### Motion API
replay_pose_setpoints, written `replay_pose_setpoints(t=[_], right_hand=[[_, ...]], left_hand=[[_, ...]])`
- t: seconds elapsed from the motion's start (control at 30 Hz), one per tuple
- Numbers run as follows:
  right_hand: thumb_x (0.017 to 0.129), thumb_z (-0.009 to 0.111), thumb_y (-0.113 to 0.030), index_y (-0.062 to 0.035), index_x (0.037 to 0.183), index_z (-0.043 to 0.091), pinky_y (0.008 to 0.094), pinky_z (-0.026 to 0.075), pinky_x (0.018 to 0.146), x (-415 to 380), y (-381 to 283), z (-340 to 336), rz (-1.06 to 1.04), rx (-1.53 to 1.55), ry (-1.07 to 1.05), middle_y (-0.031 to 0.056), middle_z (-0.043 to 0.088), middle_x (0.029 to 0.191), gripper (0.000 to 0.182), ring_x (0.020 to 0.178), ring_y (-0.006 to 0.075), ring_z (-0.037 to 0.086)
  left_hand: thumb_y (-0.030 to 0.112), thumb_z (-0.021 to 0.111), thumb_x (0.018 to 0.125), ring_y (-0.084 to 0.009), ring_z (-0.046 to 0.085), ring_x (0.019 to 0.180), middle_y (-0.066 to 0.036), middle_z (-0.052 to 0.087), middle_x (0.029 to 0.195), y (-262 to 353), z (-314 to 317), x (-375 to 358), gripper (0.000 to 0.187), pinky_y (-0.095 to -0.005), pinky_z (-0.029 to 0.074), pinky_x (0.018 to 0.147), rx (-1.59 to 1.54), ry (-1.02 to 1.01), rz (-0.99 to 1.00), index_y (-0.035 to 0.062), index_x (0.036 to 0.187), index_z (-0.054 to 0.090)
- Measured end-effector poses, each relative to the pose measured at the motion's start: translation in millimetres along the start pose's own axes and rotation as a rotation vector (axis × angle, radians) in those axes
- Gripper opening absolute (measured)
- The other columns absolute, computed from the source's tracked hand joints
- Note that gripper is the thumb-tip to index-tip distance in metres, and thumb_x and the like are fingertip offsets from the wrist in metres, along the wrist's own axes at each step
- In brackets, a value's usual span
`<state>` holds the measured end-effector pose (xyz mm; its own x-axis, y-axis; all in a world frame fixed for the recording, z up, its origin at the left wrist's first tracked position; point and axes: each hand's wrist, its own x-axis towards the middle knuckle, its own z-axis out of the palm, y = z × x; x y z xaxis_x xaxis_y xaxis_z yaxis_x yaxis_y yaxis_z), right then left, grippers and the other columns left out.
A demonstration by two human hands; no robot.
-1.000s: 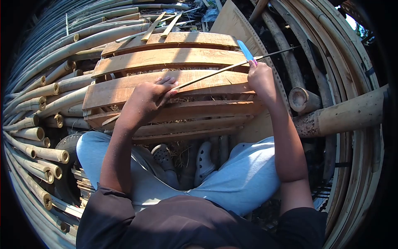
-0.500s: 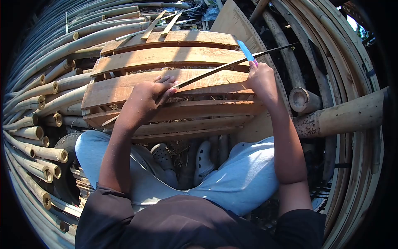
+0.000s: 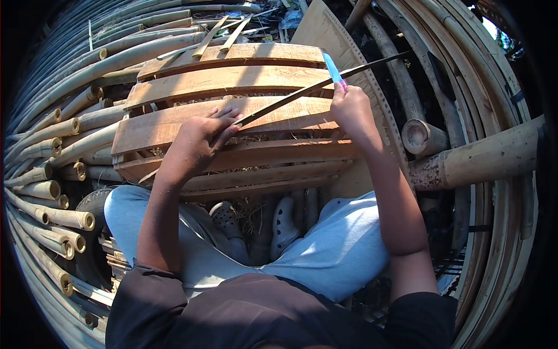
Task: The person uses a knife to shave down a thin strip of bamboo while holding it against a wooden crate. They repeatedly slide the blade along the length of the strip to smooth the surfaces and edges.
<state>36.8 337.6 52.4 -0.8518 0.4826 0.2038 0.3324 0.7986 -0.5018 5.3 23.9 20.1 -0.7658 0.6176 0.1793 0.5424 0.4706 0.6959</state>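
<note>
My right hand (image 3: 351, 109) is closed around the pink-purple handle of a knife (image 3: 333, 68). Its blue blade points up and away, crossing a long, thin, dark strip (image 3: 302, 92), probably bamboo. The near end of that strip lies under the thumb and fingers of my left hand (image 3: 206, 131), which rests on the slatted wooden crate (image 3: 279, 109). From there the strip slants up to the right, past the blade and beyond the crate's edge. Most of the knife handle is hidden in my fist.
Stacked bamboo poles (image 3: 64, 125) fill the left side. Cut slats (image 3: 210, 36) lie on the crate's far edge, near a plywood panel (image 3: 317, 29). A thick bamboo pole (image 3: 482, 157) juts in from the right, beside long bent strips (image 3: 500, 244). My legs straddle the crate's near side.
My right hand and the knife have shifted slightly left along the strip, closer to my left hand. The strip's far tip sits a little higher and further left. The whole view has drifted slightly.
</note>
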Motion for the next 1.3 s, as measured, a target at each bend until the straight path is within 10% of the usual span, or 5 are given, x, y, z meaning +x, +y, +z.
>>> replay_pose_setpoints(t=[0.17, 0.33, 0.57, 0.8, 1.3], right_hand=[[0.109, 0.051, -0.037, 0.0055, 0.092, 0.067, 0.0348, 0.042, 0.04, 17, 0, -26, 0.238, 0.161, -0.29, 0.0038, 0.053, 0.059, 0.048, 0.041, 0.0143, 0.047], [0.108, 0.052, -0.036, 0.0046, 0.084, 0.066, 0.035, 0.045, 0.041, 10, -1, -8, 0.036, 0.057, -0.066, 0.0058, 0.055, 0.058, 0.049, 0.043, 0.016, 0.054], [0.11, 0.048, -0.037, 0.0041, 0.096, 0.069, 0.0371, 0.049, 0.047, -7, -22, -15, 0.093, 0.086, -0.391, 0.0083, 0.061, 0.061, 0.049, 0.047, 0.016, 0.058], [0.106, 0.056, -0.03, 0.0081, 0.094, 0.071, 0.0486, 0.055, 0.073, 1, -8, 0, -0.072, 0.049, -0.136, 0.0292, 0.07, 0.079, 0.042, 0.079, 0.0473, 0.07], [0.105, 0.057, -0.024, 0.0089, 0.094, 0.07, 0.0545, 0.054, 0.071, -69, -60, 30, -0.272, 0.177, -0.305, 0.0339, 0.065, 0.077, 0.038, 0.079, 0.0512, 0.067]], left_hand=[[0.02, 0.065, 0.101, -0.0371, 0.059, 0.128, -0.022, 0.066, 0.128, 0, 1, -2, 0.029, -0.0408, 0.051, 0.105, 0.022, 0.076, 0.081, 0.0012, 0.123, 0.07], [0.02, 0.065, 0.101, -0.0367, 0.059, 0.129, -0.021, 0.066, 0.129, -6, 2, -2, 0.029, -0.0411, 0.048, 0.11, 0.015, 0.079, 0.099, 0.0008, 0.123, 0.07], [0.02, 0.065, 0.1, -0.0356, 0.059, 0.129, -0.021, 0.066, 0.129, -2, 2, -3, 0.029, -0.0429, 0.043, 0.118, 0.01, 0.095, 0.113, 0.0001, 0.121, 0.07], [0.02, 0.062, 0.103, -0.0339, 0.058, 0.131, -0.021, 0.066, 0.131, -6, 2, -3, 0.031, -0.0424, 0.039, 0.121, 0.042, 0.065, 0.095, -0.0002, 0.125, 0.069], [0.022, 0.065, 0.101, -0.0369, 0.059, 0.126, -0.021, 0.067, 0.126, -2, 5, -3, 0.031, -0.043, 0.044, 0.117, 0.039, 0.112, 0.086, 0.0029, 0.124, 0.07]])
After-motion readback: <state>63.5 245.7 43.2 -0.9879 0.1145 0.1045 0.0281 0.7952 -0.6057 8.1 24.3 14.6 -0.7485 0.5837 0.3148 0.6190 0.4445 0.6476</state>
